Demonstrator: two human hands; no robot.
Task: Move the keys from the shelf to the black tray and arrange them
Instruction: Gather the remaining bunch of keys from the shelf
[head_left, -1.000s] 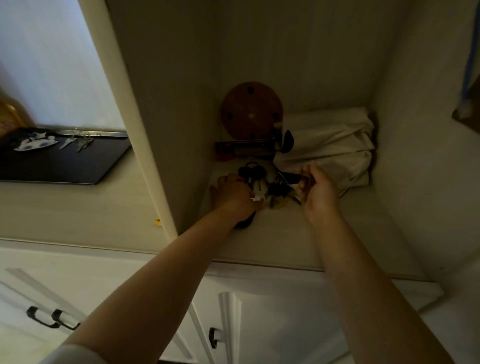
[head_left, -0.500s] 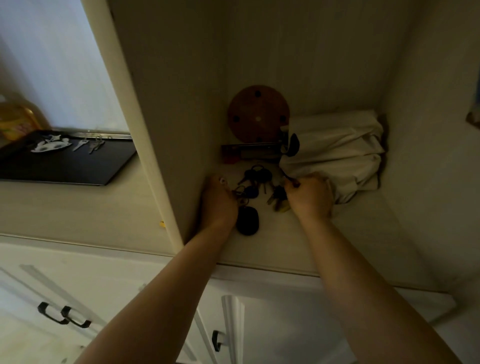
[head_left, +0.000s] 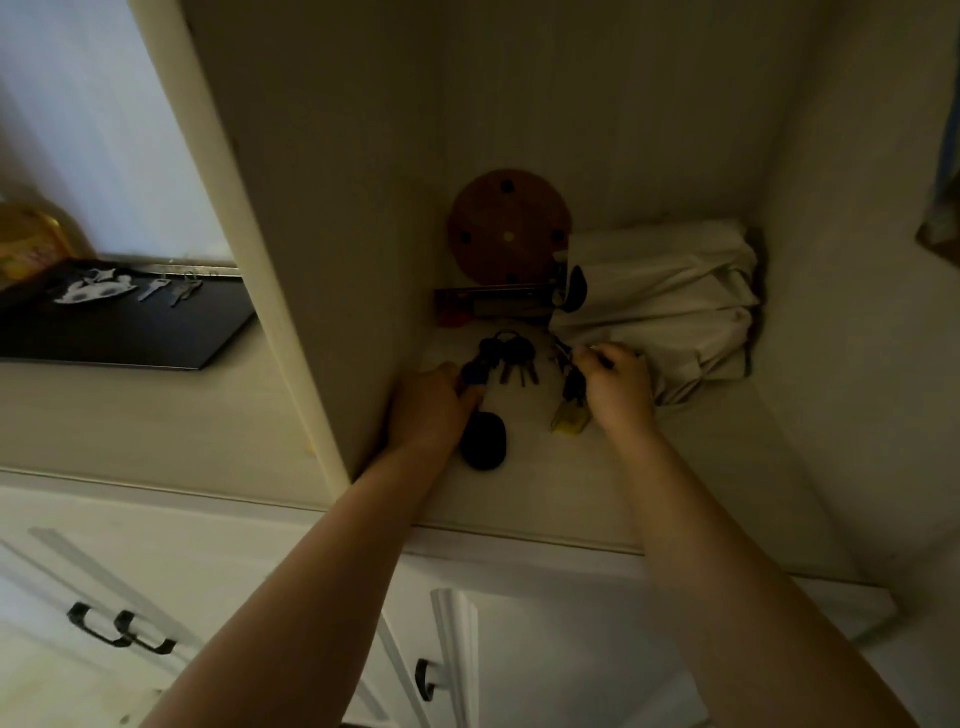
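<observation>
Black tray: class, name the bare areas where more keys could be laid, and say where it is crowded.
The black tray is bare across its near and right part, toward the cabinet side panel. Its far strip is crowded: a white keychain, a single key and a small key bunch lie in a row.

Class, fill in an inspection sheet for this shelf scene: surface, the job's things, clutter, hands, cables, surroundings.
Surface: pale shelf inside a dim alcove.
Job's things: dark key bunch lying on the shelf; second bunch with yellow tag; black fob; black tray on the counter to the left already holds a few keys.
Clutter: round wooden disc, folded pale cloth.
Hands: left hand at the dark bunch; right hand pinching the second bunch's ring.
Cables: nothing seen.
Surroundings: white cabinet doors below.
</observation>
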